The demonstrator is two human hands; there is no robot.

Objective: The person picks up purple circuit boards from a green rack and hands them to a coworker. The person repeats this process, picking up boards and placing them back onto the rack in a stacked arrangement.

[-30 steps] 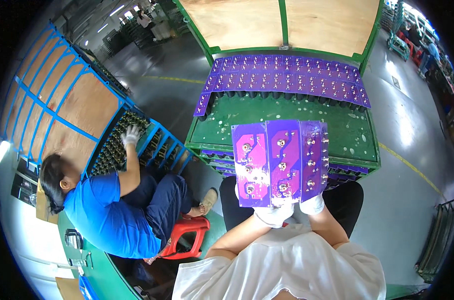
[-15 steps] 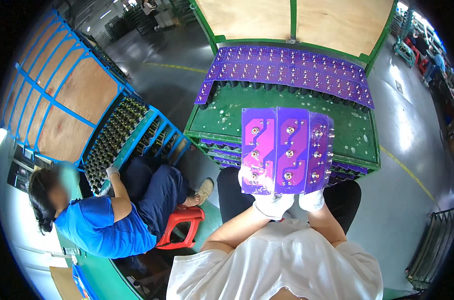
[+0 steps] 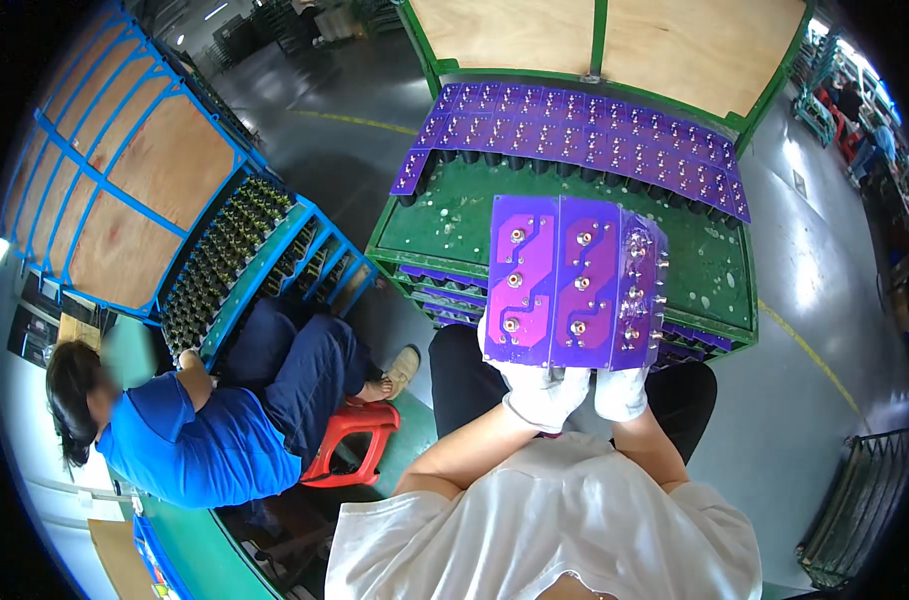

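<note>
Three purple circuit boards [image 3: 581, 257] stand side by side in front of me, with brass and silver terminals on their faces. The rightmost board is angled away from the other two and shines with glare. My left hand [image 3: 546, 393], in a white glove, grips the lower edge at the left; some of its fingers are behind the boards. At the lower right, my gloved right hand [image 3: 621, 394] is closed on the same set, its fingertips hidden. Beyond them, rows of similar purple boards [image 3: 574, 130] lie on black cylindrical parts on a green cart [image 3: 454, 215].
On the left, a co-worker in blue [image 3: 209, 445] sits on a red stool [image 3: 354, 450] beside a blue rack [image 3: 244, 265] filled with dark parts. The green cart has a plywood back [image 3: 694, 50]. A dark metal rack [image 3: 859, 500] stands at the right.
My hands have lifted the boards slightly, toward the cart. The co-worker's near arm has drawn back and bent, and the whole view has shifted a little.
</note>
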